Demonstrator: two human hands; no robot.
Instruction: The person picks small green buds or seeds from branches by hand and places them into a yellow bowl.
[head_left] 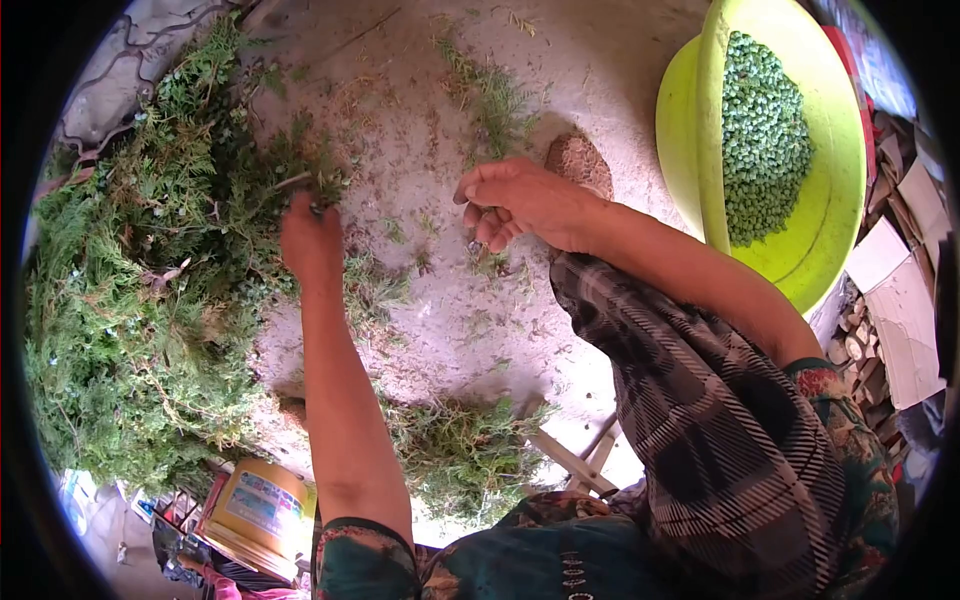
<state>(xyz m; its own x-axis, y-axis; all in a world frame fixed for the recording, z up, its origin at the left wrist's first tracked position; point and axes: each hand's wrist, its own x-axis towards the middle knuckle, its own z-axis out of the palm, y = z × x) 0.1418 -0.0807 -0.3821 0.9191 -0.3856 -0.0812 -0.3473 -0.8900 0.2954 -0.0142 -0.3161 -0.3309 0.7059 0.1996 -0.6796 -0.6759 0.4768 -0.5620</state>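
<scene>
My left hand (312,245) reaches to the right edge of a heap of green conifer branches (150,330). Its fingers are closed on a conifer sprig (328,186), partly hidden by the hand. A pale twig-like piece (293,181) shows just above the fingertips. Over the floor, my right hand (530,203) is loosely curled, the lower fingers bent in toward the palm. What lies inside those fingers, if anything, is hidden. Small bits of greenery (488,262) lie just below it. A brown, rough round object (580,165) sits behind the right wrist.
A yellow-green basin (690,130) at the upper right holds many green berries (765,140). More sprigs (500,105) and debris lie on the floor (400,60). A plaid cloth (700,400) covers my right knee. A yellow container (260,500) stands lower left; cardboard (905,310) lies at right.
</scene>
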